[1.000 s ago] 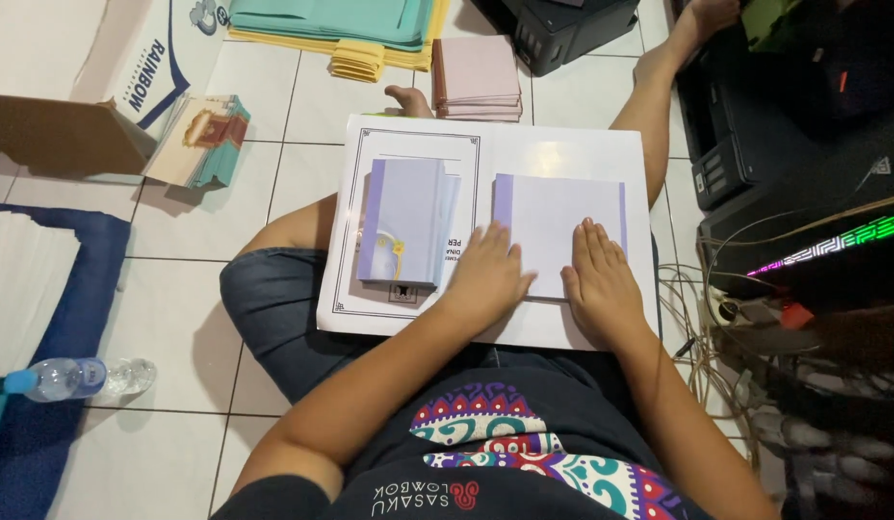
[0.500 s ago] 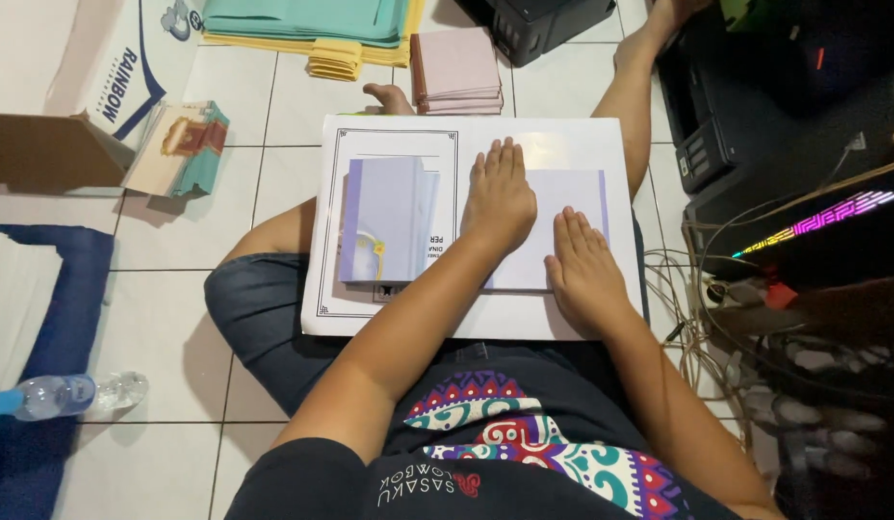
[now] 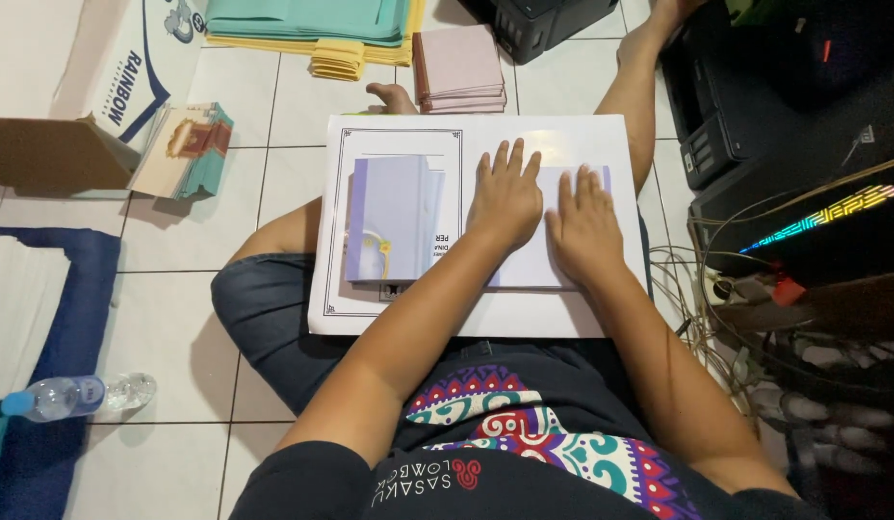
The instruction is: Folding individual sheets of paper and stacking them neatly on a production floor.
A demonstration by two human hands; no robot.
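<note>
Right, closest to me is the lap, dark jeans and a patterned shirt, with a big white board (image 3: 418, 323) lying flat across the crossed legs. Both hands are down on it side by side: the left hand (image 3: 505, 197) is spread flat, fingers (image 3: 512, 159) open and stretched forward, pressing on the left part of a pale lavender sheet (image 3: 529, 270); the right hand (image 3: 583, 223) lies just beside it, also flat with fingers apart, covering the sheet's right part. Neither hand grips anything, they simply press down. So the lavender sheet sits on the right half of the board, mostly hidden under the two palms. Left of the hands, on the same board, lies a folded lavender card (image 3: 389, 221) with a small yellow ornament near its lower edge, inside a thin printed frame. Off to my lower left a plastic water bottle (image 3: 76, 395) lies on the tiled floor beside a blue mat (image 3: 57, 327). To the right, a tangle of cables (image 3: 716, 318) and dark equipment with a rainbow light strip (image 3: 832, 214). Further out: a stack of printed cards (image 3: 182, 149) by a cardboard box (image 3: 52, 149), a pink paper stack (image 3: 461, 69), and teal and yellow sheets (image 3: 302, 24) beyond.
</note>
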